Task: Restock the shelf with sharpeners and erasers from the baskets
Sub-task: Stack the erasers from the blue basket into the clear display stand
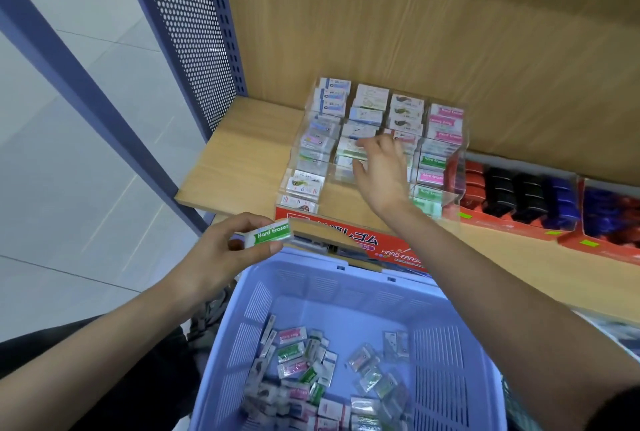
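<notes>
My left hand (221, 250) pinches a white eraser with a green "Hard Eraser" sleeve (270, 234) just above the far-left rim of the lilac basket (311, 278). Several wrapped erasers (325, 375) lie loose on the basket's floor. My right hand (381, 171) reaches into the clear tiered eraser display (453, 153) on the wooden shelf (242, 146), fingers spread over the middle compartments, its fingertips on the erasers of the second column. I cannot tell whether it holds an eraser.
A red "Hard Eraser" carton (391, 247) sits under the display's front edge. Red trays of black, blue and red sharpeners (526, 195) stand to the right. A blue perforated upright (194, 32) bounds the shelf on the left, with tiled floor beyond.
</notes>
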A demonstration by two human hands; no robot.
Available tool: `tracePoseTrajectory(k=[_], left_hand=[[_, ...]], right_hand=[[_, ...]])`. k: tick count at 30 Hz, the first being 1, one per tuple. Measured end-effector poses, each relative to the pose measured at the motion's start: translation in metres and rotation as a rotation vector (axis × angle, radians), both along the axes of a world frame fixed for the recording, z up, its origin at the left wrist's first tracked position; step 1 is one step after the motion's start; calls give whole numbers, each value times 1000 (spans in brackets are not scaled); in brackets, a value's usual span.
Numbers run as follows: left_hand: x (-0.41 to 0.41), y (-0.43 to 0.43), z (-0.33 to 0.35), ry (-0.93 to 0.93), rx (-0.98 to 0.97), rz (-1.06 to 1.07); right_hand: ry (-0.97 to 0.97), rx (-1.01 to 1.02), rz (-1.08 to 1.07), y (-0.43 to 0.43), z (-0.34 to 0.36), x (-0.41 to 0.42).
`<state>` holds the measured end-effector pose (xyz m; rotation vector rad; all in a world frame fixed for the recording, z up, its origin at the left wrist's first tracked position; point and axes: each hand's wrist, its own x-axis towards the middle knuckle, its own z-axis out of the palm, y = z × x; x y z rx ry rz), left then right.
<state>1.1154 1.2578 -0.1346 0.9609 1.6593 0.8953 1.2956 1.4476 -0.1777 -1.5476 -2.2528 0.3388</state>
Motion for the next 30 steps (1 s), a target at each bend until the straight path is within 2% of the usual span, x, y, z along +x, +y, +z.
tracePoseTrajectory(k=[2, 4, 6, 14, 17, 20, 24, 25, 27, 30], left_hand=[[-2, 0, -2, 2, 17, 30], [-3, -1, -5, 16, 27, 30], [-3, -2, -7, 42, 31, 20], [-10, -2, -8, 52, 81, 41], [-15, -3, -9, 51, 77, 51], [-18, -5, -12, 73, 73, 52], [-19, -6, -12, 68, 73, 43], [-19, -6, -12, 68, 72, 34], [-18, -6, -10, 61, 78, 25], [-15, -6, -7, 40, 98, 20]], right_hand=[[134, -52, 132, -27, 4, -3], [140, -73, 280, -50, 5, -9], [20, -44, 353, -56, 0, -19], [-408, -27, 294, -23, -17, -67], [-493, 26, 306, -21, -22, -70], [-347, -43, 337, -20, -21, -66], [119, -270, 267, -29, -2, -56], [186, -291, 267, -32, 2, -54], [220, -260, 269, -34, 7, -50], [303, -280, 128, -31, 8, -50]])
